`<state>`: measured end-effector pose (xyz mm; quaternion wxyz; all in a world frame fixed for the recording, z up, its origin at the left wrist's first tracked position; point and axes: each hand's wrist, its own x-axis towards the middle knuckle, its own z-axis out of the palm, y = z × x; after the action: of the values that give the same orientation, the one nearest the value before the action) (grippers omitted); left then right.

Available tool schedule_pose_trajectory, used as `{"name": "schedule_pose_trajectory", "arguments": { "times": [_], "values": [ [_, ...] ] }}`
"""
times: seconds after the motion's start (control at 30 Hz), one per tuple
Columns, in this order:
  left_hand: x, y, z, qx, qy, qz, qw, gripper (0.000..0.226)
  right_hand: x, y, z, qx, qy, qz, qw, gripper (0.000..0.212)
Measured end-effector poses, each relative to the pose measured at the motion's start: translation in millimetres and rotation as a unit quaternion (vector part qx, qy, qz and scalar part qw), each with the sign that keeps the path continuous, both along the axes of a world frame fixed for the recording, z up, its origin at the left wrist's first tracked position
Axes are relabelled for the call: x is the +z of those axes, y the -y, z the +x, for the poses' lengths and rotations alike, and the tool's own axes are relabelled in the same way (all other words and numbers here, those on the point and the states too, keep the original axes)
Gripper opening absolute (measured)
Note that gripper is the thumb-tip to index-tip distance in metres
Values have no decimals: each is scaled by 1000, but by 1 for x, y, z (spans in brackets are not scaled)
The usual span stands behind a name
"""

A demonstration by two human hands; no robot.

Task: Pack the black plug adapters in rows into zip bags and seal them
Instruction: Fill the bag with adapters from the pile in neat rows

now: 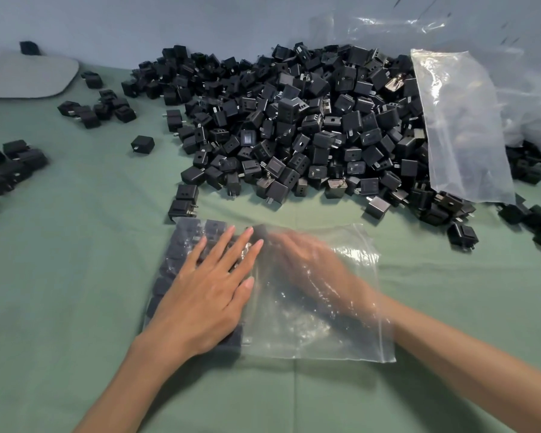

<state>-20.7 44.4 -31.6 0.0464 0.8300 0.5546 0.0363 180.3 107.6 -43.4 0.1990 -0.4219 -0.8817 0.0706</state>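
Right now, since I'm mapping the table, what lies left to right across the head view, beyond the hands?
Left-edge adapter cluster → lone adapter → big adapter pile → clear bag over the pile's right side.

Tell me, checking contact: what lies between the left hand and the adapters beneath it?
In the head view, only the clear film of the zip bag; the left hand lies flat on it.

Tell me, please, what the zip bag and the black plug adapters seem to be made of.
The zip bag looks like thin clear plastic film, glossy: it wrinkles and glares. The plug adapters seem moulded black plastic, mostly matte, with shiny metal prongs.
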Motion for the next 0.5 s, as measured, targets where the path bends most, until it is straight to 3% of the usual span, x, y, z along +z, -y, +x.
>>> {"name": "schedule_pose_trajectory", "arguments": {
  "times": [0.1,0.23,0.3,0.5],
  "values": [
    [0,0,0,-5,-10,-4,1000,54,2,-1,-4,32,-42,-17,998,51],
    [0,0,1,-8,2,-8,1000,56,-3,-10,-4,-31,-81,-113,990,41],
    [0,0,1,-3,19,-6,1000,58,-2,-8,-10,-28,-44,-90,995,37],
    [-1,0,1,16,31,5,999,62,-6,-1,-15,-46,-71,-18,996,22]
  ]
}}
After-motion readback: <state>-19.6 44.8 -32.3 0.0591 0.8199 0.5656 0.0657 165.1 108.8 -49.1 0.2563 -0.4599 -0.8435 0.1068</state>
